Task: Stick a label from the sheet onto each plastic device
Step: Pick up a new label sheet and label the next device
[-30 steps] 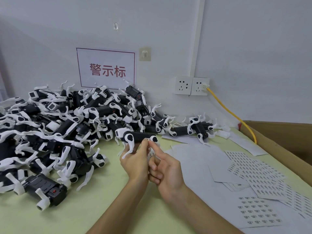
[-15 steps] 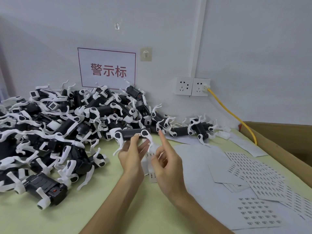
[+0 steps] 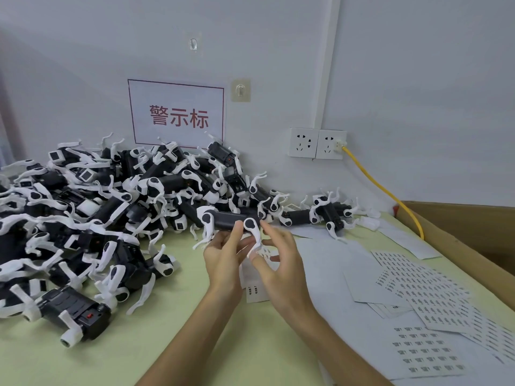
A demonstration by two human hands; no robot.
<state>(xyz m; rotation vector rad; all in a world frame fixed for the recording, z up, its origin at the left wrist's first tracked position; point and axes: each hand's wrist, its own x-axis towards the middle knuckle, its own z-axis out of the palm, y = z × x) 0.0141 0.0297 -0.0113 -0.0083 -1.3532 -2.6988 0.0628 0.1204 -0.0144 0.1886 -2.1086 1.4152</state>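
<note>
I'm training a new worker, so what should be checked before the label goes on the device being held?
1. Device gripped by left hand: ok.
2. Right hand up at the device: ok.
3. Label on right fingers: cannot tell.
4. Label strip on table beneath the hands: ok.
5. Device's label spot turned toward the right hand: cannot tell.
</note>
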